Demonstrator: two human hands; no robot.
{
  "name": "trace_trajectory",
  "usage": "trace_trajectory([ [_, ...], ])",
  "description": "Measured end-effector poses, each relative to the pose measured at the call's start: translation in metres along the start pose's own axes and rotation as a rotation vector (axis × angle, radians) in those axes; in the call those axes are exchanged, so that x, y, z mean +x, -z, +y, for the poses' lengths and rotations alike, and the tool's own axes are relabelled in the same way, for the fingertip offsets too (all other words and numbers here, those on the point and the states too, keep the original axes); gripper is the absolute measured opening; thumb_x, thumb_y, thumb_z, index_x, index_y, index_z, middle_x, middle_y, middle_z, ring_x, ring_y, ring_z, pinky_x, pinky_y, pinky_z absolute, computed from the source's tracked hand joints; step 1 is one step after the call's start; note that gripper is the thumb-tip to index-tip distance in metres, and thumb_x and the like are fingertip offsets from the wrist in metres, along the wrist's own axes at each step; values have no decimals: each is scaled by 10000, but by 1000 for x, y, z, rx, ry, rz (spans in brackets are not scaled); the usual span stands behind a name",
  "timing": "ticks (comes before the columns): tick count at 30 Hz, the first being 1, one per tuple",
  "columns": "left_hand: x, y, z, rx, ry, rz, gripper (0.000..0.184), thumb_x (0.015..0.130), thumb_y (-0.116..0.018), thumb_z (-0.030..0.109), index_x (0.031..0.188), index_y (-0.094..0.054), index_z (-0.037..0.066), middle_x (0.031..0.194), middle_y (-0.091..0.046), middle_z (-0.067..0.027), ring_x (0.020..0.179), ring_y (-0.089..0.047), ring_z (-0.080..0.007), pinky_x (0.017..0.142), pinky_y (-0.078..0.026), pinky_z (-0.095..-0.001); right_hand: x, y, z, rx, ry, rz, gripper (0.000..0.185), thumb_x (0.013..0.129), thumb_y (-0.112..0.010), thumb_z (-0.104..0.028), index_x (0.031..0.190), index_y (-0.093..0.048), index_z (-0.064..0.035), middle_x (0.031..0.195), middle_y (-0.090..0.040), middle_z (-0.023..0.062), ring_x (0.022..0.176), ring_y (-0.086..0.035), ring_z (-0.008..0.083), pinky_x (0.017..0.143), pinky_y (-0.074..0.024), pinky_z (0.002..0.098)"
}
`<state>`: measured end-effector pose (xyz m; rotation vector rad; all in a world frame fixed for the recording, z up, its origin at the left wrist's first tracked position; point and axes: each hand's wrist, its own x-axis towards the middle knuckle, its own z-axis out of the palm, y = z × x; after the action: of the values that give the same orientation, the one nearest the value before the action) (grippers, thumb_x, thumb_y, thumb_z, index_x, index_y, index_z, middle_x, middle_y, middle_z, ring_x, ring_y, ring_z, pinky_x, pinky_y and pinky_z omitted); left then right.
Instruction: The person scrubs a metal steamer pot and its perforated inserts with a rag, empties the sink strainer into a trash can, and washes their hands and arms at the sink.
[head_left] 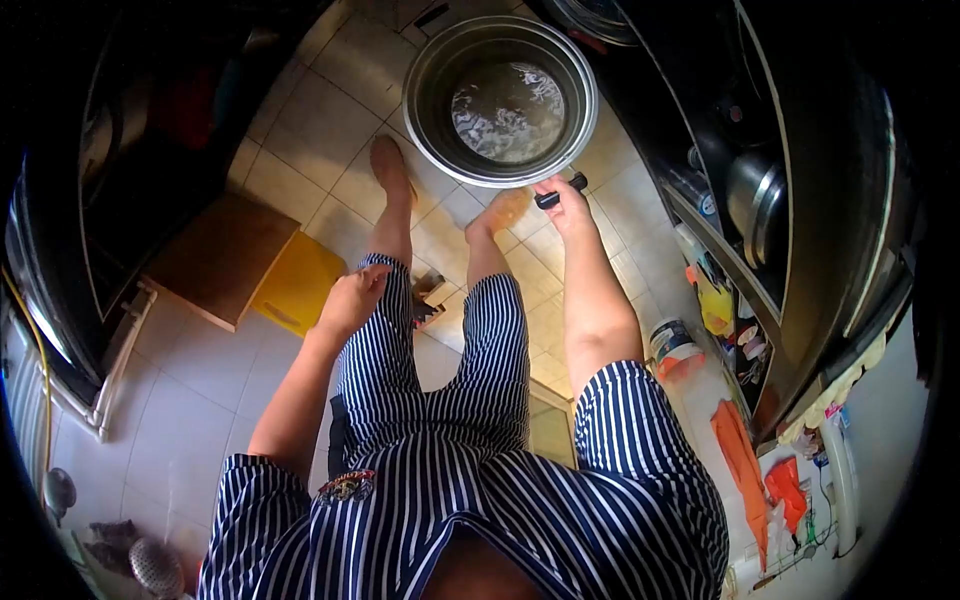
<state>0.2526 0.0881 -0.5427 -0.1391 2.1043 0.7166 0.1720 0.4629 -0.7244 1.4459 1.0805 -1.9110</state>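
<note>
pot: wide, round, grey metal [424, 100], liquid inside; it lies ahead of the right hand and to its left
black handle [547, 201]: at the pot's near edge
right hand [568, 212]: nearer, grasping this handle
left hand [350, 302]: curled, apart from pot; I cannot tell whether empty

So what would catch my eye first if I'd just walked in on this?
Probably the big round metal pot with shiny liquid in it, held out ahead above the tiled floor, the person's right hand at its black handle. Next, the bold navy-and-white striped outfit filling the lower middle. Then the bright yellow panel to the left, beside a brown wooden piece.
</note>
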Motion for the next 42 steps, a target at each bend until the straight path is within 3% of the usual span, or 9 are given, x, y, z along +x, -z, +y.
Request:
trace_trajectory([
  [4, 6, 9, 8, -40, 17, -16, 236, 894, -526, 164, 1090, -630, 83, 931, -652, -215, 886, -632, -374, 790, -501, -418, 50, 28, 28, 30, -107, 351, 154, 837, -534, -24, 991, -536, -35, 922, -595, 95, 835, -613, 207, 567, -477, 247],
  [8, 11, 14, 17, -50, 43, -45, 238, 904, -534, 159, 1087, -635, 45, 977, -654, -207, 913, -636, -365, 793, -502, -390, 54, 57, 23, 30, -124, 492, 128, 832, -568, -107, 930, -514, -45, 915, -561, 103, 876, -569, 251, 810, -487, 401],
  [10, 12, 16, 20, -73, 51, -42, 238, 904, -535, 161, 1087, -636, 48, 975, -653, -208, 914, -635, -366, 790, -503, -393, 41, 67, 7, 41, -190, 359, 370, 846, -579, -183, 1175, -491, -39, 1130, -567, 139, 1050, -534, 266, 996, -386, 412],
  [18, -5, 34, 28, -90, -56, 21, 233, 879, -555, 150, 1082, -655, 94, 968, -646, -215, 906, -640, -354, 794, -504, -394, -44, -5, -44, -88, 113, 114, 157, 943, -558, -219, 986, -576, -70, 803, -625, 45, 635, -570, 117, 535, -465, 247],
  [19, -9, 41, 36, -86, -37, 18, 230, 882, -554, 153, 1081, -661, 109, 978, -645, -207, 927, -636, -348, 806, -504, -389, -66, -33, -57, -104, 83, 165, 201, 949, -553, -287, 881, -566, -99, 586, -509, -46, 414, -412, 57, 360, -299, 205],
  [24, -35, 97, 87, -87, -152, 85, 240, 886, -522, 183, 1089, -638, 131, 1014, -649, -167, 943, -614, -357, 828, -499, -430, -168, -150, -107, -191, 201, 142, 493, 908, -514, -538, 602, -366, -181, 445, -301, -62, 306, -273, 66, 292, -172, 232],
  [28, -63, 151, 124, -18, -136, 187, 251, 903, -499, 184, 1108, -628, 115, 1017, -655, -158, 960, -616, -342, 842, -492, -420, -228, -211, -144, -353, 208, -49, 389, 923, -557, -383, 630, -430, -161, 476, -346, -64, 344, -322, 47, 313, -186, 225],
  [35, -102, 244, 92, -98, -56, 325, 282, 883, -508, 149, 1131, -621, 78, 1039, -662, -162, 1021, -614, -311, 887, -483, -374, -291, -327, -195, -235, 523, -460, 211, 909, -602, -262, 968, -609, -60, 809, -633, 35, 623, -603, 107, 544, -535, 252],
  [42, -75, 325, 120, -154, -104, 393, 287, 874, -535, 100, 1146, -610, 45, 1061, -664, -166, 1015, -637, -281, 877, -500, -346, -322, -421, -376, 426, 721, -776, 355, 947, -546, -289, 1060, -504, 45, 1075, -565, 197, 972, -581, 271, 912, -500, 383],
])
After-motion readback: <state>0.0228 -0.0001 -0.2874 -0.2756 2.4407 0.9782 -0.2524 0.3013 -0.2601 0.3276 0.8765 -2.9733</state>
